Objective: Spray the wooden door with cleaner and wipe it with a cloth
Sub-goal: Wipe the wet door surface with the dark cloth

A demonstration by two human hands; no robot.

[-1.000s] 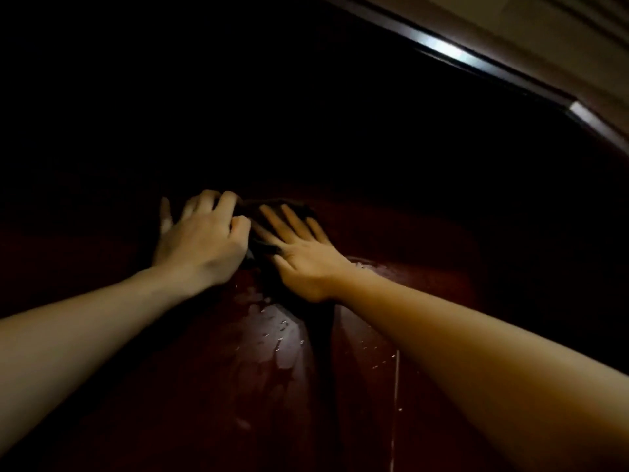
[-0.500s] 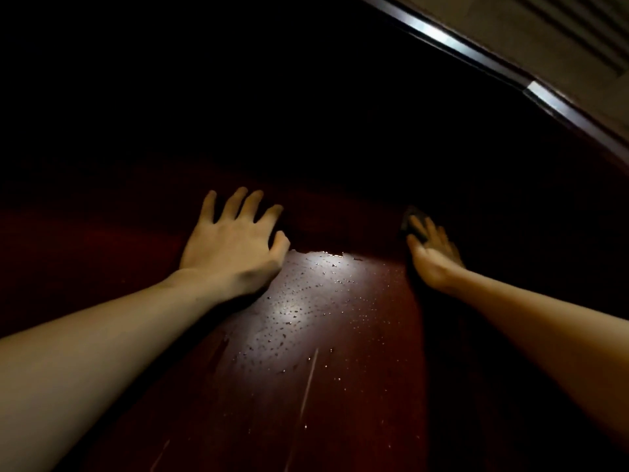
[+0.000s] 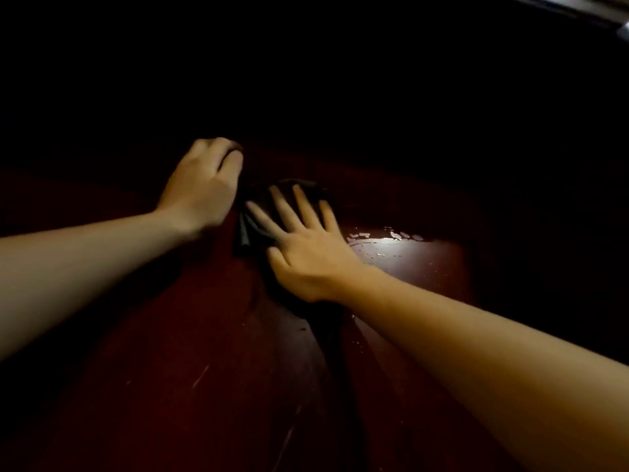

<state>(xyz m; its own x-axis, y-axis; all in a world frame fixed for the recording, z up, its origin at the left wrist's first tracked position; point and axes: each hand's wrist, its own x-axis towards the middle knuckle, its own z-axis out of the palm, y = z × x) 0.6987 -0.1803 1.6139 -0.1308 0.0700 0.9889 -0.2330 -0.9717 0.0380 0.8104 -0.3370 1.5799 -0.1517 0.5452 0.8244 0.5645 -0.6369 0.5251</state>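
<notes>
Right hand [image 3: 306,253] flat, fingers spread, pressing dark folded cloth [image 3: 252,229] on glossy red-brown wooden door [image 3: 204,352]; left hand [image 3: 200,189] clenched, holding nothing visible; droplets [image 3: 384,236] beside it.

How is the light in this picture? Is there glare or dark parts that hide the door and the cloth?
Head view: very dim; the upper door is nearly black. One bright glare patch lies on wet drops right of the right hand. The dark cloth under it barely stands out. The left hand is lit but soft. Arms stretch wide at the edges.
</notes>
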